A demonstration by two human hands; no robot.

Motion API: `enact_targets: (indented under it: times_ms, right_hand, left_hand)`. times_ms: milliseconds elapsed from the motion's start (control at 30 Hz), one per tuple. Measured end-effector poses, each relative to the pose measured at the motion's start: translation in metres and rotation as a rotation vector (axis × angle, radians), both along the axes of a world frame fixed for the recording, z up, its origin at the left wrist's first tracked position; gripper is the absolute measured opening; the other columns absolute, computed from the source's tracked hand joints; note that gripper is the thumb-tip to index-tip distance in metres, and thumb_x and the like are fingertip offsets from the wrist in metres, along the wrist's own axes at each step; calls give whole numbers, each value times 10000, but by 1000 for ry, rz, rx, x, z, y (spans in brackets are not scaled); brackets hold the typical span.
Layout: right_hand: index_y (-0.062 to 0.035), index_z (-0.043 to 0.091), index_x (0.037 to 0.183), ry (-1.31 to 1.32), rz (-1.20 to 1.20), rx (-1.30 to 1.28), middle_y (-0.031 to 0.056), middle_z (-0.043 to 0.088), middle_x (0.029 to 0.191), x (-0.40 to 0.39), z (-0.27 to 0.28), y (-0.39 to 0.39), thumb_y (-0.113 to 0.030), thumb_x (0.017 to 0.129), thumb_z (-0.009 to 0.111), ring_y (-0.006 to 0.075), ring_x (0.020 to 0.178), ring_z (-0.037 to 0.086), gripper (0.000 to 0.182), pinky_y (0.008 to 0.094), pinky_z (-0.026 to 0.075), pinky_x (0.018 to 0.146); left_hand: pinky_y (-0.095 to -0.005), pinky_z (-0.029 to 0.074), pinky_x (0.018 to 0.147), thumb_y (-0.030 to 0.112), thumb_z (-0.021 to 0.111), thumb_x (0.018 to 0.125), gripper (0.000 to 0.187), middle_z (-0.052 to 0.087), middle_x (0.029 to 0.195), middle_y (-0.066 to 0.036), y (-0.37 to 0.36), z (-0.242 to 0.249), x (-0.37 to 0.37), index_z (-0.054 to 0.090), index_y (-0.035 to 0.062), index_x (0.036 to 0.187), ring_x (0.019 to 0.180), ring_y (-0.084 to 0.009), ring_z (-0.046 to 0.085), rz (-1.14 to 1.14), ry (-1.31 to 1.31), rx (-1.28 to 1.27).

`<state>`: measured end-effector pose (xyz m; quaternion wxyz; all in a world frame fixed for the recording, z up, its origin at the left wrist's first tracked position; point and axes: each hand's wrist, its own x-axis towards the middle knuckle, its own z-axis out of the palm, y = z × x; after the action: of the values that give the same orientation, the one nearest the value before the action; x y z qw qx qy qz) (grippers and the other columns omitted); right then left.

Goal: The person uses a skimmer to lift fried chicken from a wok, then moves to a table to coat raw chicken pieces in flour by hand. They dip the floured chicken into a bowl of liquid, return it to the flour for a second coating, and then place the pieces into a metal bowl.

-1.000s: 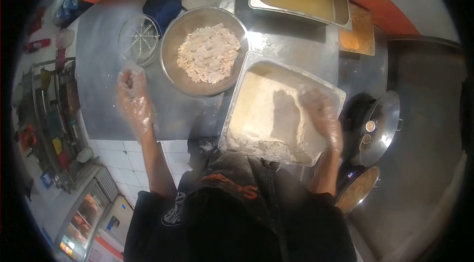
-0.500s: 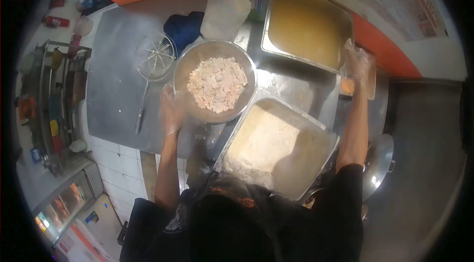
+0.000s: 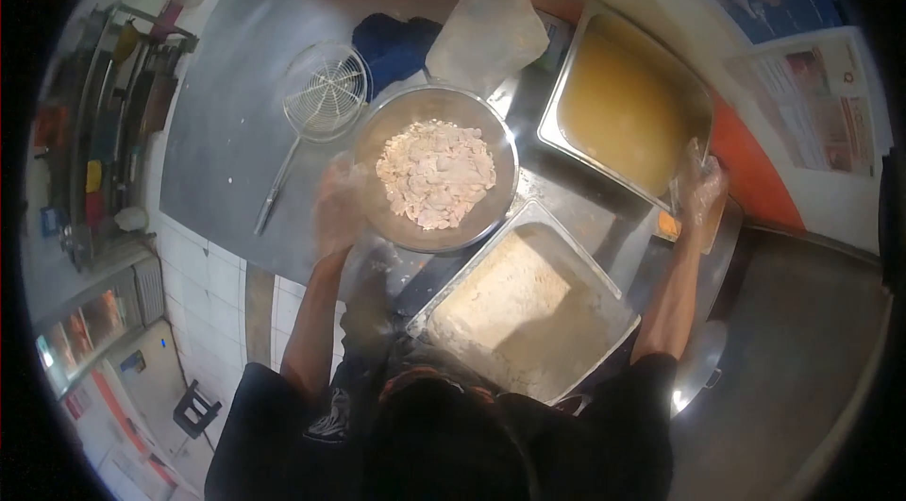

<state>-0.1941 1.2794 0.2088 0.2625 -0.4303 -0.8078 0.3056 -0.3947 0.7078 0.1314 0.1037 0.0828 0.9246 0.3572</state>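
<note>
At the left rim of a round steel bowl [image 3: 377, 218] is my left hand [image 3: 338, 204], in a thin clear glove; motion blur hides its fingers. Pale, floury pieces [image 3: 437, 175] fill the bowl's middle. My right hand [image 3: 700, 188], also gloved, has its fingers around the right edge of a deep metal pan [image 3: 552, 130] of cloudy yellow liquid [image 3: 628, 100]. Between my forearms, close to my body, stands a rectangular tray [image 3: 612, 282] of pale flour-like powder [image 3: 500, 289].
A wire skimmer [image 3: 327, 91] lies left of the bowl, beside a dark blue cloth [image 3: 392, 46]. Behind the bowl is a whitish translucent sheet or bag [image 3: 488, 29]. A small container with something orange [image 3: 668, 225] sits near my right hand; a round metal lid [image 3: 700, 364] is at lower right.
The whole view has shifted and turned, so the bowl and pan appear farther right. Both hands are still at the same vessels, and my left hand is now more blurred.
</note>
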Motion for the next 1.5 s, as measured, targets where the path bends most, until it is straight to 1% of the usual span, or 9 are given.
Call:
enact_targets:
  times_ms: [67,267,367,567,967,1067,1267,1367,1500]
  right_hand:
    - [-8,627,864,58,-43,-42,6,555,670,-10,15,-23,-403,953,727,131,577,499,417,313,394,528]
    - [-35,613,884,-70,-76,175,27,561,677,-7,18,-22,-445,956,712,156,583,519,428,332,414,538]
    - [-23,598,853,-32,-66,164,42,557,682,-8,25,-28,-456,954,710,165,601,504,459,346,414,552]
    - [1,570,790,22,-48,161,74,549,692,-12,36,-42,-478,951,707,182,639,476,523,374,413,581]
    - [17,570,823,168,-13,98,99,601,747,-17,53,-74,-413,972,702,181,691,504,474,368,455,633]
    - [5,569,826,-58,-126,191,61,610,770,-22,69,-83,-328,978,714,160,697,514,394,348,457,632]
    - [-74,571,830,295,-47,33,-16,572,782,-19,53,-85,-176,980,724,92,713,511,238,261,441,618]
    - [-92,570,827,271,-103,-9,-22,575,808,-17,55,-86,-163,984,719,72,736,515,227,236,430,621]
    - [-49,598,870,438,8,-41,-2,614,825,-17,55,-91,-171,953,742,90,748,532,206,264,453,643]
  left_hand:
    - [-369,495,957,302,660,982,425,688,1160,-145,4,-4,1,591,23,1296,1069,-221,646,61,13,41]
    - [-363,493,950,321,660,968,450,691,1169,-150,27,43,-4,594,49,1321,1072,-222,653,185,-175,76]
    - [-394,447,1050,365,550,986,504,650,1302,-189,36,75,-3,578,47,1377,1231,-355,605,187,-262,60]
    - [-384,441,1062,371,557,1003,509,645,1320,-186,25,54,3,565,46,1394,1225,-340,615,172,-144,299]
    - [-399,451,1051,427,579,1009,523,641,1319,-175,15,38,4,563,69,1389,1227,-327,613,170,-133,268]
    - [-391,451,1049,411,589,1009,518,650,1307,-170,15,41,4,554,73,1400,1235,-310,613,167,-137,245]
    - [-416,476,997,387,589,1011,448,663,1247,-187,14,45,2,577,97,1352,1160,-330,646,159,-194,288]
    - [-432,484,976,367,581,1016,412,664,1227,-192,11,33,0,581,108,1336,1112,-346,659,133,-164,286]
    - [-376,491,963,303,626,1010,395,687,1206,-179,14,36,1,604,64,1324,1103,-258,659,176,-186,290]
